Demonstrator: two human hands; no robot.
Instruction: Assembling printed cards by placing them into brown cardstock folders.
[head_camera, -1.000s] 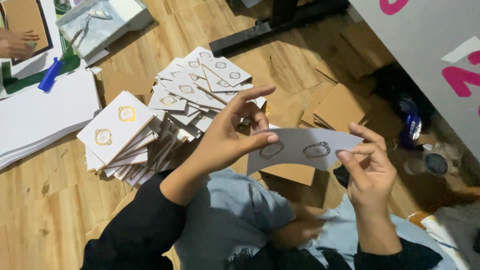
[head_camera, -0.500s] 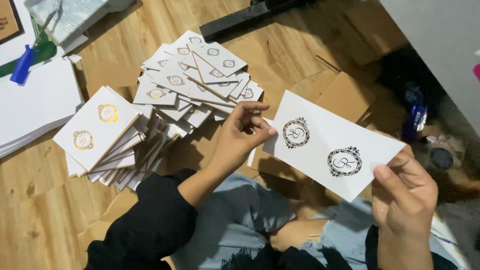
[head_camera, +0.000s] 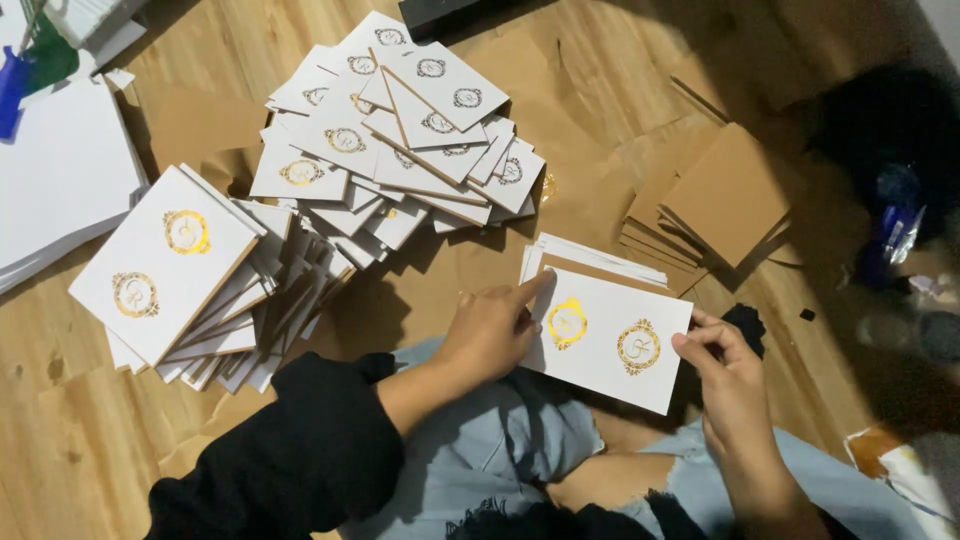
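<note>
A white card (head_camera: 610, 340) with two round gold emblems lies flat over my lap, above a small stack of similar cards (head_camera: 590, 262). My left hand (head_camera: 492, 330) rests on the card's left edge, forefinger stretched along its top corner. My right hand (head_camera: 725, 365) pinches the card's right edge between thumb and fingers. Both sleeves are black; my legs in torn light-blue jeans sit below.
A fanned pile of white emblem cards (head_camera: 400, 140) lies on the wooden floor ahead, another sliding stack (head_camera: 200, 280) at left. Brown card sheets (head_camera: 720, 195) are at right, plain white sheets (head_camera: 50, 190) far left, dark clutter (head_camera: 890, 200) far right.
The card was held up in the air, first bent, then opened flat. Now it has come down low over my lap, above the small stack, with both hands still on its edges.
</note>
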